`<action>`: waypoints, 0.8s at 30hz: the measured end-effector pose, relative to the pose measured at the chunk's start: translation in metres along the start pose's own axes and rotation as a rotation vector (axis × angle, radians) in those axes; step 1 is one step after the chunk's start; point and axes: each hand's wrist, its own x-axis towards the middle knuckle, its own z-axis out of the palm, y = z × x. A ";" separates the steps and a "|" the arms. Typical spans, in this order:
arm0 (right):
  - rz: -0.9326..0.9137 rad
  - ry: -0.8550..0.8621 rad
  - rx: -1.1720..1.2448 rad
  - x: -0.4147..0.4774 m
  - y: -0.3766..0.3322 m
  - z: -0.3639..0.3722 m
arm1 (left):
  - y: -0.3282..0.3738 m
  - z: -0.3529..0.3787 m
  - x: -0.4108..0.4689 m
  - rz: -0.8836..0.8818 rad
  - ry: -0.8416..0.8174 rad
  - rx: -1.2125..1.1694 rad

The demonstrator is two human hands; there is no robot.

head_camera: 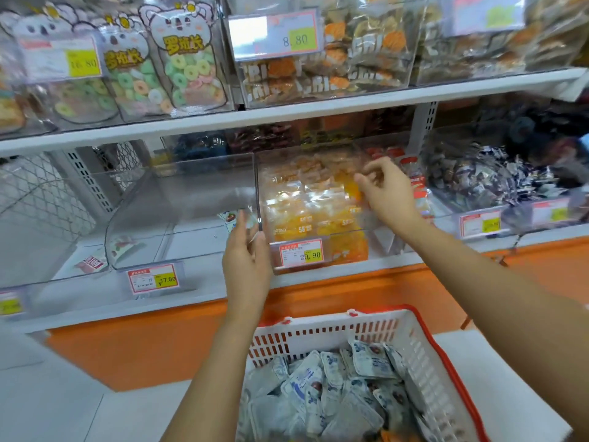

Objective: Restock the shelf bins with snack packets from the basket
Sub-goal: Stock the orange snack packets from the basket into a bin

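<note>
Two white shelves are seen. The lower shelf (95,309) is faced below with an orange panel, and clear bins are set on it side by side: a nearly empty bin (178,199) with a few loose packets, a bin of orange packets (312,199), and a bin of blue-and-white sweets (484,177). A price tag (153,278) is fixed to each bin front. On the upper shelf (287,114), bags of ring sweets (185,68) and a bin of crisp packets (334,59) are kept.

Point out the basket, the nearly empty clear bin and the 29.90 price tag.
basket (334,334), head view, white slotted wall
nearly empty clear bin (191,193), head view, clear wall
29.90 price tag (301,254), head view, its middle
</note>
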 end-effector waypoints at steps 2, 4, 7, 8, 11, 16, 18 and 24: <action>-0.038 -0.016 0.052 -0.033 0.001 -0.011 | 0.002 0.001 -0.029 0.060 0.095 -0.056; -0.059 -0.158 -0.016 -0.068 0.013 -0.016 | -0.002 0.005 -0.061 0.121 0.062 -0.070; -0.061 -0.509 -0.323 -0.118 0.037 -0.015 | -0.024 0.017 -0.104 0.108 -0.311 0.130; -0.012 -0.660 -0.447 -0.134 0.045 -0.013 | -0.035 0.021 -0.118 0.075 -0.482 0.237; 0.181 -1.080 -0.738 -0.185 0.067 -0.015 | -0.072 0.026 -0.156 -0.010 -0.884 0.492; 0.490 -1.541 -0.851 -0.260 0.099 -0.036 | -0.107 0.022 -0.210 -0.088 -1.180 0.706; 0.601 -1.754 -0.814 -0.280 0.110 -0.037 | -0.109 0.025 -0.220 -0.104 -1.178 0.751; 0.378 -1.519 -0.843 -0.299 0.106 -0.030 | -0.108 0.033 -0.217 -0.184 -1.164 0.804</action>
